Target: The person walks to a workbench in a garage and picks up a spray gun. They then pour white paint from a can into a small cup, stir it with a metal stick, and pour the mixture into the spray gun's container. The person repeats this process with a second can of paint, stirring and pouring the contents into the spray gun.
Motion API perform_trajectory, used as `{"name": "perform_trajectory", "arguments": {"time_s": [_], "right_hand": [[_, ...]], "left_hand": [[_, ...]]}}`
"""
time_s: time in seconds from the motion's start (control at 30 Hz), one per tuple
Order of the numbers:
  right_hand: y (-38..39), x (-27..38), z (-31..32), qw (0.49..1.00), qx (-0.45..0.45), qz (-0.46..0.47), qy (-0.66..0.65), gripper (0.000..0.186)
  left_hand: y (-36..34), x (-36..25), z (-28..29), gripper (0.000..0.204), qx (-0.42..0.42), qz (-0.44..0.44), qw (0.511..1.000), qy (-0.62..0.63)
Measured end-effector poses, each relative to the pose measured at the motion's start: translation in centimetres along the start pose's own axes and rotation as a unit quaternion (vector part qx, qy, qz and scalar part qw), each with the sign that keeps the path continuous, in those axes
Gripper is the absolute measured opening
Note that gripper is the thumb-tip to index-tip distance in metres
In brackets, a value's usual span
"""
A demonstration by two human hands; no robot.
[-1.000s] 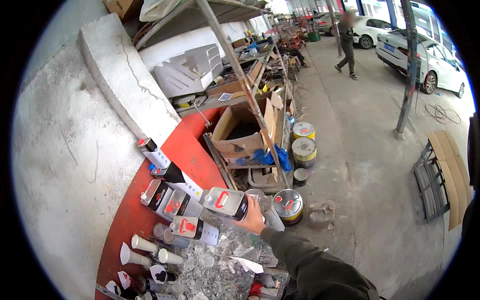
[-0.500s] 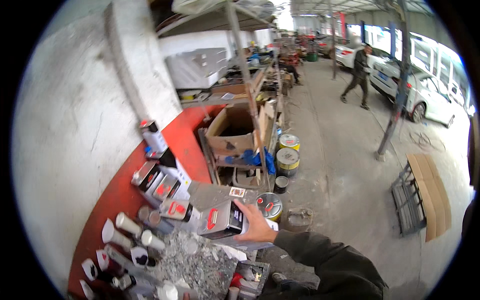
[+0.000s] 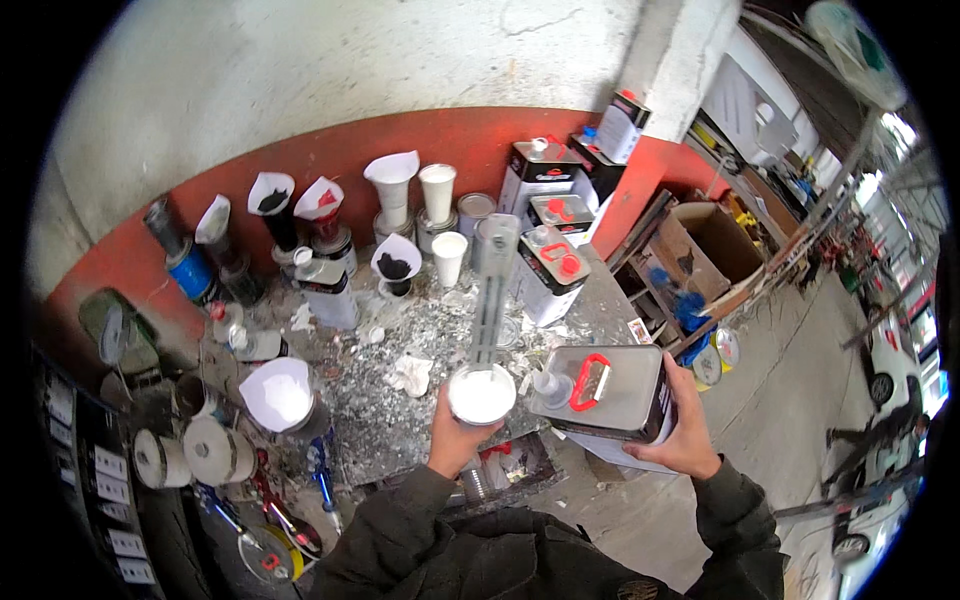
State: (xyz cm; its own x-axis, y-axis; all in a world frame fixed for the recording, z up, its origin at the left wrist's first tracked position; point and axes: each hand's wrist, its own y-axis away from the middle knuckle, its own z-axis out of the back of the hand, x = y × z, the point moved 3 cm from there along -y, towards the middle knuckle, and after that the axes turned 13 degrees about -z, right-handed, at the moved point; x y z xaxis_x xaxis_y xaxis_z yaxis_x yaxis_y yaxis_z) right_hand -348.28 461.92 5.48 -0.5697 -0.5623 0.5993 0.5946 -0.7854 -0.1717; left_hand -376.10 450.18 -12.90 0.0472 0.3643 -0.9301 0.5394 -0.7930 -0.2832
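My left hand (image 3: 455, 440) is wrapped round a cup of white paint (image 3: 484, 423) near the bench's front edge. A long slotted mixing stick (image 3: 491, 300) stands upright in the paint. Just right of the cup, a rectangular metal can (image 3: 635, 365) with a red handle and a pale plastic spout (image 3: 551, 387) is in my right hand (image 3: 690, 425). My right fingers grip the can's far right side, and its spout is close to the cup's rim. Whether the can is tilted is hard to tell, and no liquid stream shows.
Several paper-lined cups stand along the red wall band, among them a black-stained one (image 3: 397, 264). More metal cans (image 3: 550, 272) fill the bench's right rear. A white-filled strainer cup (image 3: 277, 395) and spray guns (image 3: 322, 475) are at left. A cardboard box (image 3: 712, 245) sits beyond the bench.
My view has swung left from the workshop aisle to the bench. The can in my right hand is beside the cup. My left hand, holding the cup, has come into view.
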Motion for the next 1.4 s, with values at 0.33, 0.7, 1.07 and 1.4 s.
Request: {"name": "perform_trajectory", "arguments": {"time_s": [0.33,0.7,1.07,1.4], "right_hand": [[-2.1,2.3,0.8,0.995,0.055,0.043,0.071,0.117],[-3.1,3.8,1.1,0.988,0.08,0.05,0.12,0.116],[-3.7,4.2,1.2,0.983,0.123,0.03,0.132,0.121],[-4.2,4.6,1.0,0.984,0.108,0.046,0.136,0.118]], "left_hand": [[0.9,0.2,-1.5,0.087,-0.016,-0.011,0.999,-0.035],[1.4,3.7,-1.6,0.089,-0.005,-0.026,0.998,-0.06],[1.6,4.2,-2.2,0.087,-0.011,-0.03,0.998,-0.054],[1.7,4.5,-2.3,0.09,0.001,-0.033,0.998,-0.058]]}}
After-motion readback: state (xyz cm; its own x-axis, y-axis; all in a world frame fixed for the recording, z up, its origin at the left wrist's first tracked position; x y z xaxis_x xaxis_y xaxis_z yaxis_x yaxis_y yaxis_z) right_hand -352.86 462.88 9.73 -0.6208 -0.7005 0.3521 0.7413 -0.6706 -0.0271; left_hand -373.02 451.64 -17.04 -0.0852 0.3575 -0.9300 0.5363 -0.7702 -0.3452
